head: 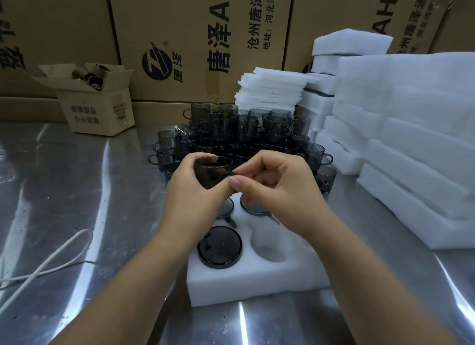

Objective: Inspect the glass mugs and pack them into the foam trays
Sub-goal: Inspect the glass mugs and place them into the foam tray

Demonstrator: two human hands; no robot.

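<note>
Steel worktop (77,190), cartons (180,23) behind. My left grip (191,193) wraps round a smoky glass mug (213,171) held above the foam tray (257,280); my right grip (282,188) pinches its side. I judge it light, rigid, slick and breakable, so hold the wall, not the rim.

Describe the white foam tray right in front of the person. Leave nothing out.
The foam tray is a thick white block, soft-looking, lying flat on the steel table directly before the person. Four round wells show, two by two. The near-left well holds a dark glass mug; the near-right well is empty. Both far wells hold mugs, partly hidden by the left hand and right hand, which hold another mug above it.
</note>
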